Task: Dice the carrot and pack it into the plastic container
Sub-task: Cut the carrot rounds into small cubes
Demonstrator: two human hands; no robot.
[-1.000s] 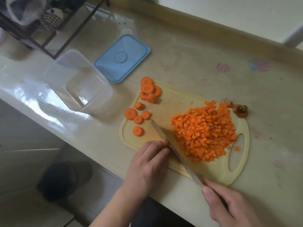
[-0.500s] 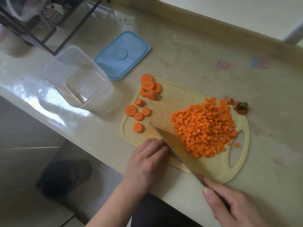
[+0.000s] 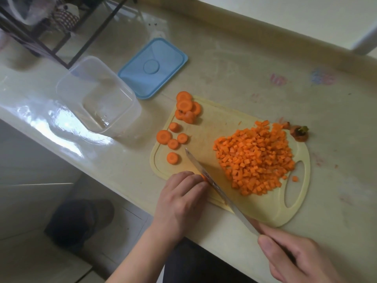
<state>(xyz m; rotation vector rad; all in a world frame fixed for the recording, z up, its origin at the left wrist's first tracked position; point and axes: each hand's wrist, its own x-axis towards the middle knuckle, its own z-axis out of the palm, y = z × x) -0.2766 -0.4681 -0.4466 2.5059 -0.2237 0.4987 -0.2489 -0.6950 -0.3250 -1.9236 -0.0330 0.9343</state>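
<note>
A pale yellow cutting board (image 3: 265, 209) lies on the counter. On its right half is a heap of diced carrot (image 3: 255, 158). Several carrot rounds (image 3: 184, 108) lie at its left end, some stacked. My left hand (image 3: 181, 199) is curled over a carrot piece (image 3: 203, 177) at the board's near edge; only an orange sliver shows. My right hand (image 3: 295, 260) grips the handle of a knife (image 3: 216, 184), whose blade rests against my left fingertips. The clear plastic container (image 3: 98, 94) stands to the left of the board with nothing in it.
A blue lid (image 3: 153, 68) lies behind the container. The carrot top (image 3: 299, 133) sits off the board's far right corner. A black wire rack (image 3: 51, 33) stands at the far left. The counter's front edge runs just below the board, with floor beyond.
The knife tip has dropped slightly toward the board beside my left fingers. Both hands stay in place; the view shifted a little.
</note>
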